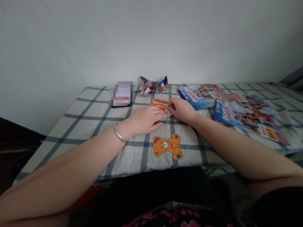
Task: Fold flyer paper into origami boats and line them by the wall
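One checked cloth (94, 110) covers the surface, its near edge at 6 o'clock, with bare room from 7 to 10 o'clock. At least three blue leaflets (236, 115) overlap at 2 o'clock. Two hands meet at centre: the left hand (144, 119) lies flat, fingers straight, pressing one orange paper (159, 103); the right hand (181, 108) pinches its right edge with curled fingers. One phone (121, 94) sits at 11, two folded paper figures (152, 85) at 12. One bracelet (119, 134) rings the left wrist.

Checked cloth (94, 116): phone (121, 94), folded papers (151, 85), leaflets (239, 115), orange slip (159, 103).
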The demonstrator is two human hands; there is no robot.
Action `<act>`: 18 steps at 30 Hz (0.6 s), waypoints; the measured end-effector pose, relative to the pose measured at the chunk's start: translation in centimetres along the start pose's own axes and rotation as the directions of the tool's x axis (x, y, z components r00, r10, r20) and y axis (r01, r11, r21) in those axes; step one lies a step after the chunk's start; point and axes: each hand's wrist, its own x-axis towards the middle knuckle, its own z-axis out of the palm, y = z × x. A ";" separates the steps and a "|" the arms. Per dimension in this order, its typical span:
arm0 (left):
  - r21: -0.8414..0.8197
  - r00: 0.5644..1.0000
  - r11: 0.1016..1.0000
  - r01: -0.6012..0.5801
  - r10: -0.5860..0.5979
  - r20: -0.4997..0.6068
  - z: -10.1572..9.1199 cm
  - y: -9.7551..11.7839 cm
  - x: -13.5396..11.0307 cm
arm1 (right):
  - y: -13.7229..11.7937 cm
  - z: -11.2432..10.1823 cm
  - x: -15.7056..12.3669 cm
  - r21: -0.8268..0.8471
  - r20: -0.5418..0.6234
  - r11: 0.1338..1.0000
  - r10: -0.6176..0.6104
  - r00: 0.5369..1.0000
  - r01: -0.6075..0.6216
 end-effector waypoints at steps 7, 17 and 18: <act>0.028 1.000 1.000 -0.012 0.012 0.009 0.0 -0.2 0.0 | 0.0 0.0 0.0 0.013 0.004 1.000 0.006 1.000 -0.006; 0.191 0.999 0.981 0.029 -0.034 0.022 -0.4 1.2 0.4 | 0.6 -0.5 -0.2 0.026 -0.065 0.969 -0.245 0.967 0.247; 0.194 0.999 0.981 0.028 -0.033 0.025 -0.4 1.1 0.4 | 0.5 -0.7 -0.4 0.028 -0.037 0.962 -0.269 0.962 0.270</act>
